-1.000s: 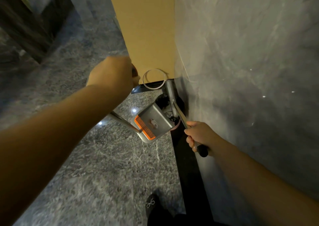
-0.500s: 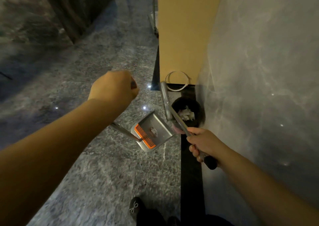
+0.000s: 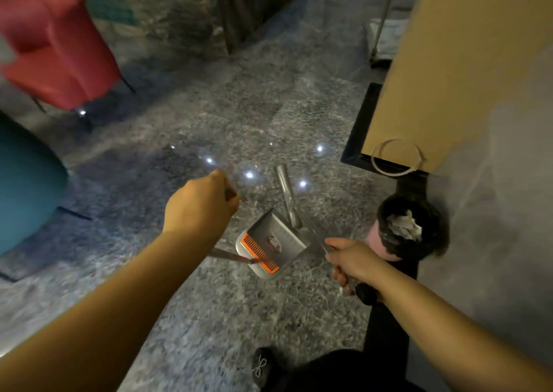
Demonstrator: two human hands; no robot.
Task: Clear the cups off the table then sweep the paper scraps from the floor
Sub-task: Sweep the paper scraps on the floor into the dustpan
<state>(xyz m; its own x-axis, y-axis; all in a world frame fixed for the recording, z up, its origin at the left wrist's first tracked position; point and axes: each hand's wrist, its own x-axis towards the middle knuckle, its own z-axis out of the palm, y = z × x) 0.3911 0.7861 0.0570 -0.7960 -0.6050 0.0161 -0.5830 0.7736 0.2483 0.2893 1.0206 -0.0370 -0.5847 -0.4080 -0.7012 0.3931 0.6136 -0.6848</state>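
My left hand (image 3: pixel 202 204) is closed around the top of a long dustpan handle. The grey dustpan (image 3: pixel 273 243) with an orange comb edge hangs below it, just above the floor. My right hand (image 3: pixel 351 260) grips the broom handle (image 3: pixel 311 230), whose black end sticks out behind the hand. The broom's grey head (image 3: pixel 285 186) points away over the floor. A dark bin (image 3: pixel 413 230) with a black liner stands to the right by the wall, with crumpled white paper scraps (image 3: pixel 404 227) inside it.
A tan cardboard panel (image 3: pixel 443 77) leans at the right with a white strap loop (image 3: pixel 395 158) at its foot. A grey wall (image 3: pixel 502 212) runs along the right. A red chair (image 3: pixel 54 47) and a teal seat (image 3: pixel 24 182) stand at left on the grey marble floor.
The view has swung left and back from the wall. Both hands with dustpan and broom have moved away from the bin, which now lies to the right of the dustpan.
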